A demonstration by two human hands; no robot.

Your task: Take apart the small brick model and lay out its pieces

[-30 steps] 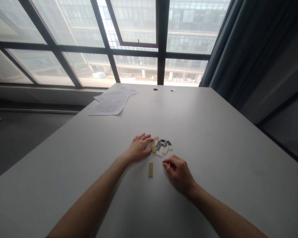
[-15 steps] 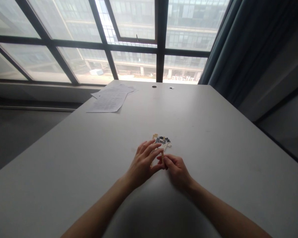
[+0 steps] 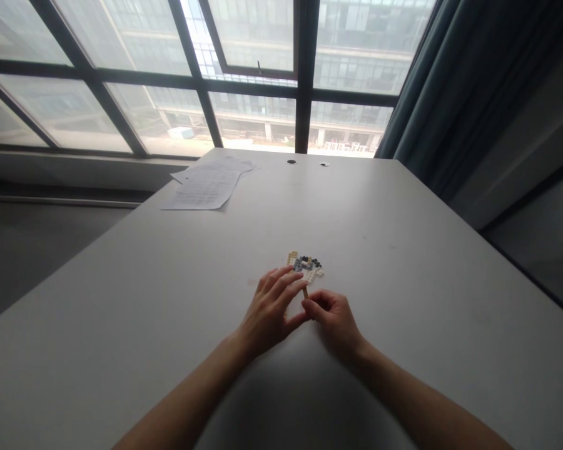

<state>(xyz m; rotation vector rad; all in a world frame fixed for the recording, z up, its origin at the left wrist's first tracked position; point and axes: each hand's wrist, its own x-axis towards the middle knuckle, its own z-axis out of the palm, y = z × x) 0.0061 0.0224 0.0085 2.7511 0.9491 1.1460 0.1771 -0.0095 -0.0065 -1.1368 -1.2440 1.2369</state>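
A small tan building-block piece [image 3: 305,292] stands upright between my hands, its lower part hidden by fingers. My left hand [image 3: 272,306] has its index fingertip at the top of this piece and its thumb at the bottom, the other fingers curved above the table. The thumb and forefinger of my right hand [image 3: 331,315] pinch the piece from the right. Just beyond my fingers lies a small pile of building bricks: grey bricks [image 3: 298,265], white bricks [image 3: 313,274], black bricks [image 3: 316,263] and a tan brick [image 3: 292,256]. My left hand partly covers the pile.
The bricks lie on a large white table [image 3: 385,250]. Printed paper sheets [image 3: 206,187] lie at its far left, and two round cable holes [image 3: 291,162] sit near the far edge. Windows rise behind it, with a dark curtain [image 3: 431,94] on the right.
My right thumb and fingers have shifted slightly on the tan piece, covering more of its lower part. My left hand has stayed almost still, and the view has tilted a little.
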